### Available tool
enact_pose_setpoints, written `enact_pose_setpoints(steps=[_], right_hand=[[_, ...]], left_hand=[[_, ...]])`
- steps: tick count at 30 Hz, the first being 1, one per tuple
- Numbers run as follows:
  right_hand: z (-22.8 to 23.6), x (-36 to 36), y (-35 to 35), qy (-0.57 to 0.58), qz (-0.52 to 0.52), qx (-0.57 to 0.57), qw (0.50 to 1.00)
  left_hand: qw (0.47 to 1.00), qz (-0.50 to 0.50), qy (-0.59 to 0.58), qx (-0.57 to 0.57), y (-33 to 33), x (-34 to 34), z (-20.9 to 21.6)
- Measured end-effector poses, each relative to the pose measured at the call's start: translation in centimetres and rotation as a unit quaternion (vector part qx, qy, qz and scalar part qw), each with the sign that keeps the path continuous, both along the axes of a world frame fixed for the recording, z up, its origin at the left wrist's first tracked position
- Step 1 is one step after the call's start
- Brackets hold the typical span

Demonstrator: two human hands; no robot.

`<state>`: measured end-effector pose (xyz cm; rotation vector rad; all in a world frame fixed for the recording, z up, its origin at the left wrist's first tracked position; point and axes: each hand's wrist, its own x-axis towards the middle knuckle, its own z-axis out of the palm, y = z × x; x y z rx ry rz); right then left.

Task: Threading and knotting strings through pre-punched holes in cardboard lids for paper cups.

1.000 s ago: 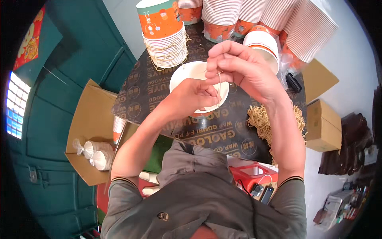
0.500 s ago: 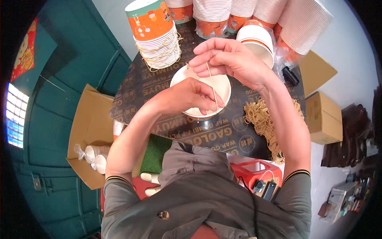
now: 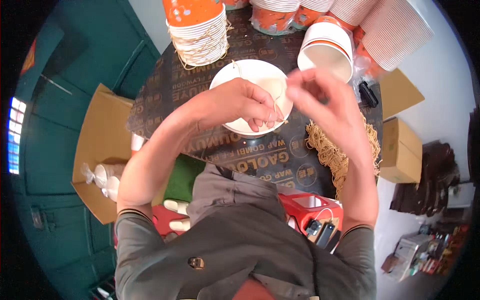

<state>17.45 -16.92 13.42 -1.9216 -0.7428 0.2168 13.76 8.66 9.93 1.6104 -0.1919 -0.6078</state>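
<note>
In the middle of the table sits a white-lined paper bucket (image 3: 250, 70), its mouth facing up. My left hand (image 3: 245, 105) is over its near side, thumb and fingers pinching a thin tan string (image 3: 278, 102) whose short end pokes out past the fingertips. Another bit of string runs over the bucket's far rim. To the right, just off the bucket's edge, my right hand (image 3: 325, 100) is slightly blurred, with curved fingers apart and nothing seen between them. Beneath my right forearm lies a tangled heap of tan string (image 3: 325, 147).
A bucket stack wound with string (image 3: 200, 42) stands at the far left. Along the back are several nested orange-and-white stacks (image 3: 275, 15), and a tipped stack (image 3: 327, 52) lies at the back right. A black object (image 3: 368, 95) rests at the right edge. Cardboard boxes (image 3: 100, 150) flank the table.
My right hand has let go of the string and moved right, away from the bucket. My left hand keeps its pinch. The string, straight and stretched before, is now slack and bent.
</note>
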Motion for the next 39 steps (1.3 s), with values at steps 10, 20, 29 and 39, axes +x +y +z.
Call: enact_pose_setpoints(steps=[10, 20, 29, 39], right_hand=[[-6.0, -4.0, 0.1, -0.200, -0.071, 0.012, 0.977], [-7.2, -5.6, 1.2, -0.290, -0.108, -0.018, 0.951], [-7.7, -4.9, 0.9, 0.055, -0.133, 0.115, 0.983], [-7.1, -4.1, 0.9, -0.029, -0.105, 0.067, 0.992]], left_hand=[[1.000, 0.010, -0.020, 0.010, -0.5, -0.2, -0.1], [0.998, 0.049, -0.032, -0.024, -0.7, -0.2, -1.5], [0.990, 0.070, -0.120, -0.029, -1.4, -1.1, -1.7], [0.917, 0.145, -0.347, 0.136, -3.0, -3.1, -2.0]])
